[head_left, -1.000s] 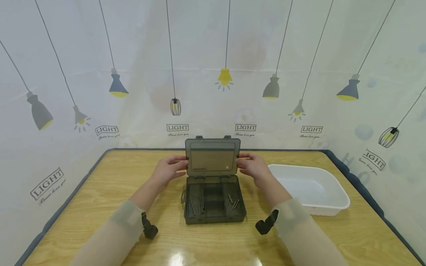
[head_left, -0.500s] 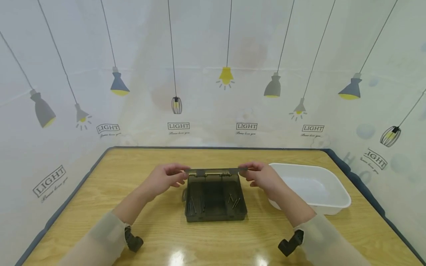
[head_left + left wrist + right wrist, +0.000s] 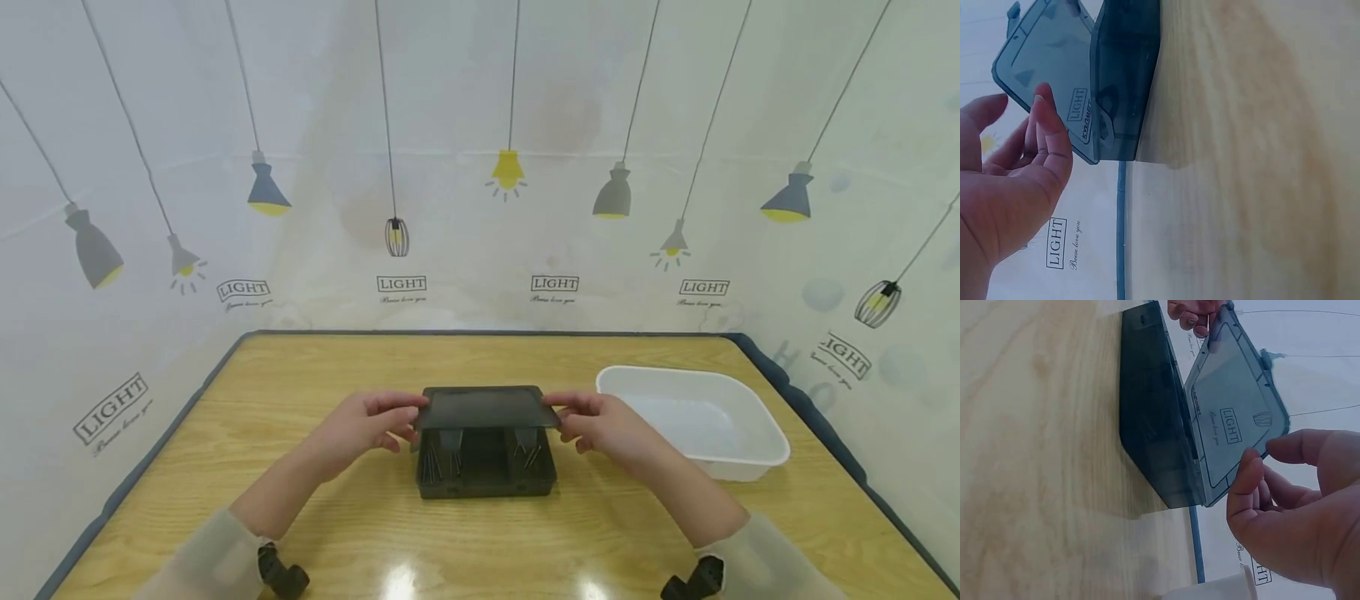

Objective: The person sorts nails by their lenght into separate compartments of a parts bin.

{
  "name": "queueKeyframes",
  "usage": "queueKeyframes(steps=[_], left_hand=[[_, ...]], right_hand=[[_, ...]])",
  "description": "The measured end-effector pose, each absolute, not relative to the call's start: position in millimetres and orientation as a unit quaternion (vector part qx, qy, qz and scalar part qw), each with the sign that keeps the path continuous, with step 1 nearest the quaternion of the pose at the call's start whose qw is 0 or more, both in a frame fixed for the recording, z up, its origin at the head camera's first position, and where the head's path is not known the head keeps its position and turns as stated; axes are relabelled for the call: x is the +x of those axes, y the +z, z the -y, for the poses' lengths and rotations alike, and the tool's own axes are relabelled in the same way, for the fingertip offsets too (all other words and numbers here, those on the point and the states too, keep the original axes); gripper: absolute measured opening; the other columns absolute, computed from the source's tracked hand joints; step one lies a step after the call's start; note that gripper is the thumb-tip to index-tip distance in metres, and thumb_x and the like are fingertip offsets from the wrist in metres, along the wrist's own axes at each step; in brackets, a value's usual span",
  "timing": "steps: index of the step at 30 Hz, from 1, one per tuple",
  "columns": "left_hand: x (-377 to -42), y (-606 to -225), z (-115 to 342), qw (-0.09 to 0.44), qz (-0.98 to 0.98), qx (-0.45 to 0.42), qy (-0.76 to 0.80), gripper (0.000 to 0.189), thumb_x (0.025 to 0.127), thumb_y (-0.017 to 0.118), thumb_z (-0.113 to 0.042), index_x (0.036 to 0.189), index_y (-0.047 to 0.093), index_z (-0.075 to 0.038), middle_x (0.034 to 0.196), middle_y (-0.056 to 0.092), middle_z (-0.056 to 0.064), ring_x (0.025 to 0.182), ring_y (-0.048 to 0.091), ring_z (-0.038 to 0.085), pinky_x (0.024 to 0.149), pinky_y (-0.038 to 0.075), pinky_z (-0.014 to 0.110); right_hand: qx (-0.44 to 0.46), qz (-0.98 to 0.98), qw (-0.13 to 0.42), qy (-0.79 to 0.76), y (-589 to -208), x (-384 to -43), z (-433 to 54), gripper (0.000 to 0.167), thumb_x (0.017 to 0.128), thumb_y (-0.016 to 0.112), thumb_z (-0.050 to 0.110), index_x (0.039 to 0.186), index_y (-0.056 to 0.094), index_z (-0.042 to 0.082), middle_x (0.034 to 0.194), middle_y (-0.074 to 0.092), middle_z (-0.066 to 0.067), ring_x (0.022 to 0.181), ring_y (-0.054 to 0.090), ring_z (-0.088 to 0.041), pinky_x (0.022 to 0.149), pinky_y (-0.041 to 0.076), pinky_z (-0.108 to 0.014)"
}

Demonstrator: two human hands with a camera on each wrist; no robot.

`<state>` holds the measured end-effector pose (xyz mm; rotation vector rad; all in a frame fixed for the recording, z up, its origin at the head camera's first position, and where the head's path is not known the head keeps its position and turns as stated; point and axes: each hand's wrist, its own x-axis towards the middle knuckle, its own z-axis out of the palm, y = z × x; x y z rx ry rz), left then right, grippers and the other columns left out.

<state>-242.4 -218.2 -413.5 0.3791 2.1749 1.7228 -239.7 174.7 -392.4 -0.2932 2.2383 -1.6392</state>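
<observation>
A dark translucent plastic box [image 3: 486,482] sits on the table, its hinged lid [image 3: 487,407] tilted forward partway over it. My left hand [image 3: 367,431] pinches the lid's left edge between thumb and fingers. At the opposite edge, my right hand [image 3: 607,427] pinches the lid too, as the right wrist view also shows, with the lid [image 3: 1229,419] slanting away from the box body [image 3: 1154,412]. Slim metal pins, perhaps nails or screws [image 3: 431,467], lie in the left compartment. Shorter ones [image 3: 532,457] lie in the right compartment. The lid hides the rear of the box.
To the right of the box stands a white plastic basin [image 3: 738,467]. The wooden table [image 3: 285,371] meets a printed cloth backdrop [image 3: 465,208] along a dark edge at the back and sides.
The lid has swung from upright, past edge-on, down toward me over the box. Both hands have moved with it, gripping its sides. The basin and metal pins have stayed put.
</observation>
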Motion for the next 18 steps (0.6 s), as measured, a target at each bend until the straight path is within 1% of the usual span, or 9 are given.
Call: queueKeyframes(steps=[3,7,11,13,18], left_hand=[[-236,-413,218,0.175,-0.778,0.134,0.589,0.052,0.108,0.073,-0.034,0.152,0.065,-0.007,0.130,0.076,0.012,0.108,0.075,0.022,0.090,0.062,0.036],[-231,-416,217,0.173,-0.798,0.150,0.557,0.057,0.105,0.077,-0.034,0.154,0.064,-0.009,0.123,0.075,0.012,0.102,0.072,0.026,0.088,0.061,0.037],[-227,-418,213,0.160,-0.819,0.166,0.526,0.060,0.102,0.081,-0.032,0.155,0.063,-0.009,0.119,0.071,0.012,0.096,0.069,0.027,0.081,0.060,0.037],[-226,-419,212,0.154,-0.828,0.170,0.511,0.062,0.101,0.083,-0.031,0.155,0.062,-0.009,0.117,0.070,0.012,0.095,0.069,0.025,0.077,0.059,0.036],[-225,-421,210,0.160,-0.839,0.173,0.491,0.070,0.098,0.087,-0.030,0.158,0.058,-0.009,0.110,0.070,0.010,0.086,0.067,0.024,0.071,0.059,0.036]], right_hand=[[-0.103,-0.795,0.190,-0.566,-393,-233,-177,0.047,0.111,0.059,0.016,0.156,0.059,0.003,0.115,0.065,-0.006,0.099,0.063,-0.021,0.083,0.054,-0.032],[-0.117,-0.803,0.200,-0.549,-397,-227,-179,0.052,0.110,0.067,0.023,0.158,0.058,0.005,0.111,0.068,-0.005,0.099,0.064,-0.023,0.086,0.054,-0.035],[-0.139,-0.810,0.200,-0.533,-400,-224,-180,0.058,0.105,0.075,0.023,0.158,0.057,0.004,0.112,0.072,-0.006,0.096,0.065,-0.026,0.086,0.055,-0.036],[-0.143,-0.813,0.200,-0.528,-402,-222,-180,0.060,0.104,0.078,0.022,0.158,0.058,0.004,0.114,0.072,-0.008,0.094,0.066,-0.027,0.084,0.055,-0.036],[-0.136,-0.824,0.210,-0.509,-405,-219,-177,0.065,0.101,0.080,0.022,0.160,0.057,0.009,0.121,0.070,-0.013,0.100,0.067,-0.025,0.085,0.056,-0.038]])
